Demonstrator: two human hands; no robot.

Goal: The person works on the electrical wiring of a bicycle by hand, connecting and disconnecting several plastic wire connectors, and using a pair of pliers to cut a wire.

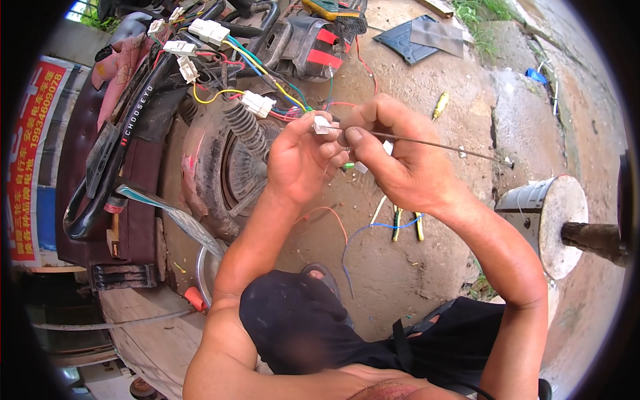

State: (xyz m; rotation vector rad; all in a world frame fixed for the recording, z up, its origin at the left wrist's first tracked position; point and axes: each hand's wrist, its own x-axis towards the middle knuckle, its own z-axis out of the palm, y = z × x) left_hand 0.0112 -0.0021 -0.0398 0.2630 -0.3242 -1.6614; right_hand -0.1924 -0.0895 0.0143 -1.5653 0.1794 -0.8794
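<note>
My left hand (293, 163) pinches a small white plastic wire connector (321, 125) between thumb and fingers. Coloured wires (293, 100), yellow, green and blue, run from its area up to the wiring bundle. Between the thumb and forefinger of my right hand (410, 160) is a thin dark metal rod (453, 147). One end points at the connector, and the long end sticks out to the right. Whether the tip is inside the connector, I cannot tell. Close by hang more white connectors (257, 104), and a larger white connector block (209, 31) lies above them.
A dirty wheel (230, 173) with a coil shock absorber (245, 127) stands left of my hands. Yellow-black tool handles (419, 227) and a blue wire (387, 225) lie on the ground. A yellow screwdriver (441, 105) and a black plate (403, 41) are farther off; a round-topped drum (563, 227) stands right.
</note>
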